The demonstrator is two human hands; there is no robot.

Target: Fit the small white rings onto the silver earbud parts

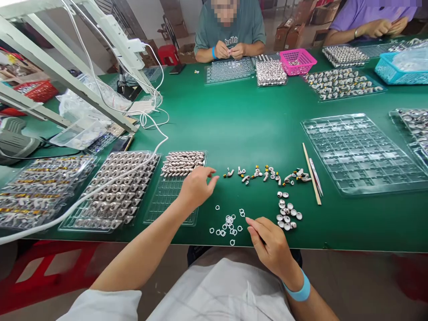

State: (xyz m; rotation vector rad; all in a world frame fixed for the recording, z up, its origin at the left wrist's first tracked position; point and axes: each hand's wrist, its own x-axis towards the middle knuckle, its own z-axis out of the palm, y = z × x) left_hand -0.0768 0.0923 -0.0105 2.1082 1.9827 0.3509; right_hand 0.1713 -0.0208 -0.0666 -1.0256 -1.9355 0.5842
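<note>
My left hand [197,187] hovers at the right side of a transparent tray [170,200], thumb and forefinger apart, nothing visible between them. Rows of small shiny metallic parts [182,163] fill the tray's far end. Beside a loose pile of white rings [230,220] is my right hand [272,243], its forefinger stretched towards two rings and its thumb separate. I see nothing in it; its other fingers are curled and partly hidden. Round silvery caps [286,211] lie just beyond that hand. Farther off, small pale curved parts with gold-coloured bits [267,174] form a loose row.
A wooden stick [310,174] and tweezers [316,177] lie near a large transparent tray [364,154]. Filled trays [113,189] stand at left, crossed by a white cable [83,196]. Across the green table [244,120], two people work near a pink basket [297,61] and a blue basket [397,71].
</note>
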